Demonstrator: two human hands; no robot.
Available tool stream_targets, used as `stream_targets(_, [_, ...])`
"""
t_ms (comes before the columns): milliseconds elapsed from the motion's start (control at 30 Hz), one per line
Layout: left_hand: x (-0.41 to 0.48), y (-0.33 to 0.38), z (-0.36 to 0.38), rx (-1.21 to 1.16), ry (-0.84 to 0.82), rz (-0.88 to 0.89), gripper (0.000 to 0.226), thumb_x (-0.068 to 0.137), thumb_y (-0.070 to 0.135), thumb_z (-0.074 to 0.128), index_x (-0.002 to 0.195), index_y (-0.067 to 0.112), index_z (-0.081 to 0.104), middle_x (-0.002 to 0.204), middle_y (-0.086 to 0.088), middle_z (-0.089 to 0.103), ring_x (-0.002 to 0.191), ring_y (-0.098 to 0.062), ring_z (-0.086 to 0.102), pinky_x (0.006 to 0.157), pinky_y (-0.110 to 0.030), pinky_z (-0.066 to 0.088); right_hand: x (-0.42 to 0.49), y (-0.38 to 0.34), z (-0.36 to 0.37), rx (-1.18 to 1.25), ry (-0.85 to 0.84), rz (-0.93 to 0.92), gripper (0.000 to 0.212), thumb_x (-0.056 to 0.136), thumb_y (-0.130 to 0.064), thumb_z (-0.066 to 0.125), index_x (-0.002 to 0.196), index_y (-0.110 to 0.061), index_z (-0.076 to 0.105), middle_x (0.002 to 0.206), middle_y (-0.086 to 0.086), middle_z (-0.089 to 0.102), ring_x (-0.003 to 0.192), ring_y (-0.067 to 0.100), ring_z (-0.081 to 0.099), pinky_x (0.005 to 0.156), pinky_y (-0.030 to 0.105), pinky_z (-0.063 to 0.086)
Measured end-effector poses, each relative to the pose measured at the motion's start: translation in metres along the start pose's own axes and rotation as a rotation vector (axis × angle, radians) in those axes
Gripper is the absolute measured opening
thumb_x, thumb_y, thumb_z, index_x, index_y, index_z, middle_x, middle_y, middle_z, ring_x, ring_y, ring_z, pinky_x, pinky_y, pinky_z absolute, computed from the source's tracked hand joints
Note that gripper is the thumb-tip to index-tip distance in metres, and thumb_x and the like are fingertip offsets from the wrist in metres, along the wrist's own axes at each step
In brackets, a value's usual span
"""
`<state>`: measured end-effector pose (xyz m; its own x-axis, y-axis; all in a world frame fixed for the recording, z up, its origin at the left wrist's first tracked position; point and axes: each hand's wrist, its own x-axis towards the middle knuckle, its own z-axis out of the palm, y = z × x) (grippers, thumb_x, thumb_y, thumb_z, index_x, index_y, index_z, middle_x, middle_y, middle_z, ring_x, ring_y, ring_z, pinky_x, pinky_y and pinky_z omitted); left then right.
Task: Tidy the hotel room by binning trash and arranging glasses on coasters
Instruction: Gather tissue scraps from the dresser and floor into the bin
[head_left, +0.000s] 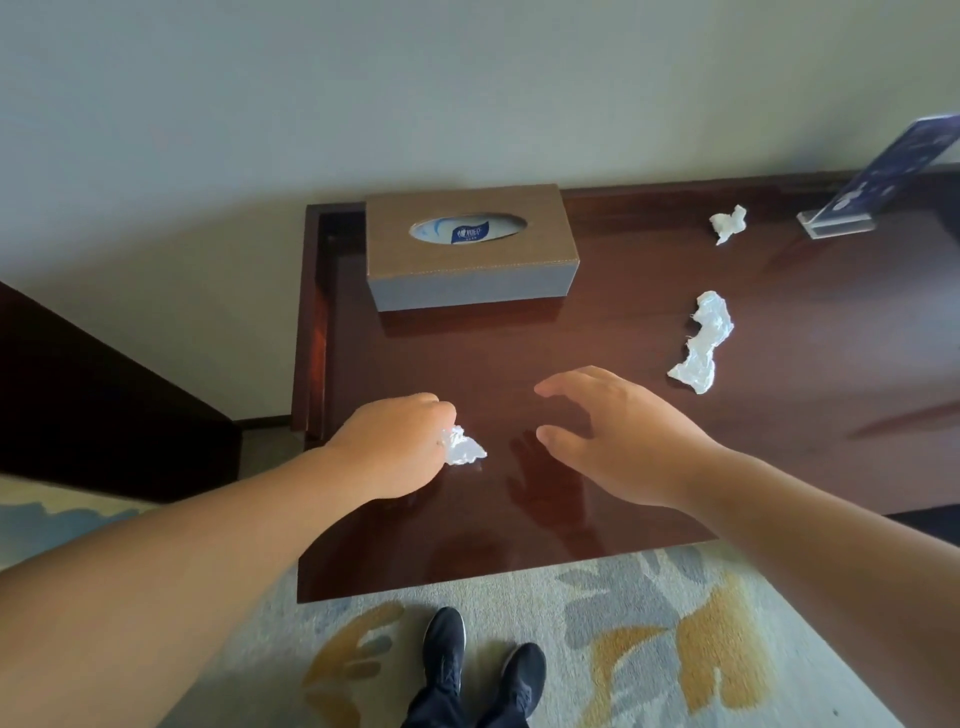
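White tissue (464, 447) in left fingers (439, 409), tip rightward

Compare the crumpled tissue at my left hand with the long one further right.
The small tissue wad is compact; the long tissue is a stretched, twisted strip. The left hand grips the small tissue wad; the long tissue lies free beyond the open right hand. Both are white, crumpled and on the dark wooden desk.

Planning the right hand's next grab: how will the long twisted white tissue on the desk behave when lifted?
The long twisted white tissue is crumpled and thin, so probably light and floppy, ends drooping. Its irregular shape makes rolling unlikely.
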<state>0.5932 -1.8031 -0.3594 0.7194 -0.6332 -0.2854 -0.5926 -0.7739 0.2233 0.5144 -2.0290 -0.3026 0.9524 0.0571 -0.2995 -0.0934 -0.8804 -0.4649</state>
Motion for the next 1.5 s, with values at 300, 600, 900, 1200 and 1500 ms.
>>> stream_targets(300, [0.020, 0.018, -0.061, -0.106, 0.213, 0.185, 0.045, 0.092, 0.047, 0.036, 0.054, 0.024, 0.034, 0.058, 0.006, 0.042, 0.053, -0.011, 0.042, 0.049, -0.027, 0.024, -0.014, -0.006, -0.043, -0.014, 0.112, 0.081, 0.047, 0.088, -0.055, 0.050, 0.132, -0.041, 0.044, 0.137, -0.022, 0.043, 0.085, -0.002, 0.050, 0.074, 0.019, 0.037])
stream_targets(600, [0.047, 0.062, -0.103, -0.180, 0.249, 0.256, 0.015, 0.082, 0.015, 0.046, 0.070, 0.014, 0.038, 0.069, 0.000, 0.057, 0.065, -0.026, 0.055, 0.057, -0.039, 0.045, -0.049, 0.007, -0.083, -0.053, 0.236, 0.183, 0.045, 0.087, -0.054, 0.050, 0.130, -0.043, 0.045, 0.141, -0.018, 0.040, 0.101, 0.006, 0.053, 0.077, 0.025, 0.039])
stream_targets(900, [0.071, 0.115, -0.113, -0.120, 0.172, 0.384, 0.025, 0.090, 0.008, 0.038, 0.080, 0.030, 0.045, 0.069, 0.008, 0.050, 0.063, -0.015, 0.052, 0.053, -0.030, 0.037, -0.072, 0.051, -0.113, -0.065, 0.301, 0.212, 0.045, 0.086, -0.053, 0.049, 0.129, -0.042, 0.046, 0.133, -0.022, 0.045, 0.109, 0.005, 0.051, 0.081, 0.023, 0.038])
stream_targets(1200, [0.122, 0.188, -0.094, -0.074, 0.166, 0.200, 0.031, 0.089, 0.041, 0.042, 0.067, 0.019, 0.044, 0.060, 0.005, 0.049, 0.056, -0.013, 0.047, 0.049, -0.029, 0.029, -0.071, 0.144, -0.149, -0.085, 0.254, 0.103, 0.045, 0.088, -0.051, 0.050, 0.131, -0.040, 0.046, 0.129, -0.021, 0.047, 0.084, -0.005, 0.047, 0.066, 0.008, 0.030])
stream_targets(1500, [0.166, 0.254, -0.067, -0.070, 0.150, 0.067, 0.016, 0.094, 0.022, 0.037, 0.080, 0.024, 0.045, 0.069, 0.008, 0.049, 0.060, -0.013, 0.049, 0.049, -0.027, 0.028, -0.062, 0.227, -0.174, -0.064, 0.145, 0.014, 0.048, 0.089, -0.053, 0.049, 0.134, -0.038, 0.043, 0.136, -0.018, 0.044, 0.090, 0.002, 0.051, 0.076, 0.021, 0.036])
